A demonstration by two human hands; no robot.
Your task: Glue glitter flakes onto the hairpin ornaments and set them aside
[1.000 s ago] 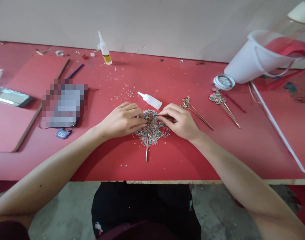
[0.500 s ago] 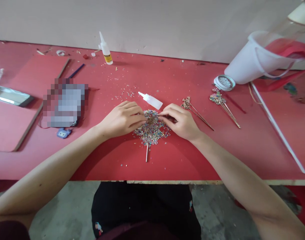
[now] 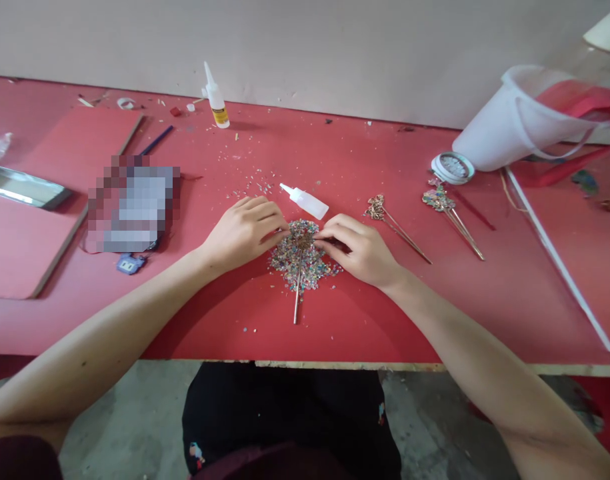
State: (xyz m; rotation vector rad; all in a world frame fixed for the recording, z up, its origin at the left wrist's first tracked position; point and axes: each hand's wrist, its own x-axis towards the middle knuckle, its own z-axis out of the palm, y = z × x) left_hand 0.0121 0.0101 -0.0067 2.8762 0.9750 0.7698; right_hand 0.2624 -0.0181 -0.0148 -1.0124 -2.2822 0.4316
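The left hand (image 3: 247,230) and right hand (image 3: 359,248), fingers narrow, flank a hairpin (image 3: 298,287) on sequins (image 3: 312,268) (whether either grips anything, I cannot tell). A bottle (image 3: 309,203) lies just beyond.

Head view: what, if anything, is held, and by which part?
Not certain: the left hand seems to steady the gold hairpin by the edge of its ornate head, and whether the right hand, opposite, grips anything cannot be told.

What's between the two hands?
In the head view, the head end of a gold-coloured pin lies between the left hand and right hand, with small multicoloured flakes around it.
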